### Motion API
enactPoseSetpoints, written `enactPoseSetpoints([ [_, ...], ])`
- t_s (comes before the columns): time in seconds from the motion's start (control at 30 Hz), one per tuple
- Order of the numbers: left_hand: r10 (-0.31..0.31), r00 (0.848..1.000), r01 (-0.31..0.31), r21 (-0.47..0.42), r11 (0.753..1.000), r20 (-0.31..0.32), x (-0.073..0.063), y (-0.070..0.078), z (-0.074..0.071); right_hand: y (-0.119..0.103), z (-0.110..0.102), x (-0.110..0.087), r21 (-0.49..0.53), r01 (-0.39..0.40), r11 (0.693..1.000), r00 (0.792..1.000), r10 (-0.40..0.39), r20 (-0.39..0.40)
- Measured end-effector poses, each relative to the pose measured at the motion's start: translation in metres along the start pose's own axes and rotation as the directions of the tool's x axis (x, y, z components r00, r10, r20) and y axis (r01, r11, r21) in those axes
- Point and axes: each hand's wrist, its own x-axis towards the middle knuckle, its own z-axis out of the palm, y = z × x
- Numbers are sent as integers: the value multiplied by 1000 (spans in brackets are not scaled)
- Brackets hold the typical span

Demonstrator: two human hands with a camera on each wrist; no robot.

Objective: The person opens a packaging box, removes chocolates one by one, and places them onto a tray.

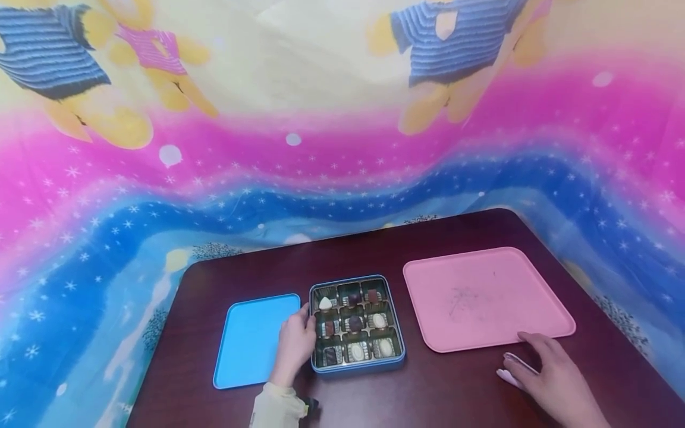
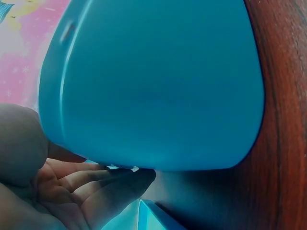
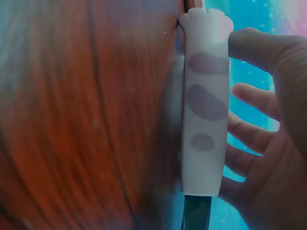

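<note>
A blue tin (image 1: 404, 358) at the middle of the table has a divided gold insert, with dark, brown and white chocolates (image 1: 355, 323) in its compartments. At its left side, my left hand (image 1: 297, 342) touches the wall. In the left wrist view the tin's blue wall (image 2: 158, 86) fills the middle; the lower fingers (image 2: 110, 191) reach out fairly straight beside it. By the pink tray's front edge, my right hand (image 1: 559, 380) is over white tongs (image 1: 519, 361). A paw-shaped end and grey patches show on the tongs (image 3: 206, 105) in the right wrist view, where the fingers are spread beside them.
A blue lid (image 1: 251, 342) lies flat to the left of the tin, partly behind the left hand. On the right is a pink tray (image 1: 481, 300) with a faint dark pattern. The dark red table (image 1: 353, 249) has rounded back corners, with a printed curtain (image 1: 332, 160) behind it.
</note>
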Motion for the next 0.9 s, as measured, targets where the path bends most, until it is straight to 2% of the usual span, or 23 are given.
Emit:
enactPoseSetpoints([
  [0.1, 4, 1000, -4, 4, 1000, -6, 1, 0, -1, 1, -2, 2, -2, -15, 1000, 999, 15, 45],
  [0.33, 10, 1000, -10, -3, 1000, -5, 2, 0, -2, -3, -2, -2, 31, 13, 999, 999, -15, 38],
  [0.6, 0, 1000, 1, 7, 1000, -7, 2, 1, -2, -3, -3, -5, 63, 50, 997, 992, -57, 112],
  [0.9, 6, 1000, -6, 19, 1000, -6, 1, 1, -1, 14, -11, -3, -56, -2, 998, 969, 16, 248],
])
